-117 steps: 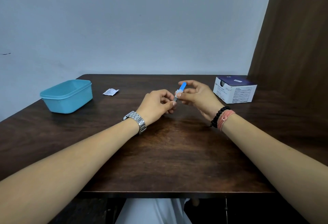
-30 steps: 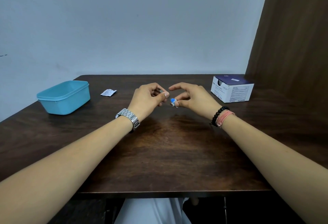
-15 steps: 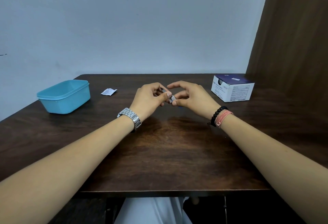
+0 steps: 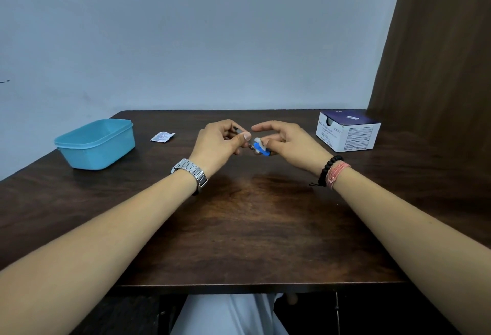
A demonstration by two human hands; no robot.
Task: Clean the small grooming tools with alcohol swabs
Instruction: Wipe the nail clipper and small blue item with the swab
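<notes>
Fingers of the left hand curl round a small grey metal piece, while the right hand pinches a small blue grooming tool between thumb and lower fingers, its forefinger stretched out above. Both are held just above the middle of the table. Half a second ago the hands touched and hid the blue part; now they sit slightly apart and it shows again, with something pale against it that may be the swab, though I cannot tell. That suggests a wiping stroke has just ended and the tool is being turned. Since the earliest frame the tool has tipped from upright to low and flat. Far left, the blue tub and the sachet lie unmoved, as does the box far right.
</notes>
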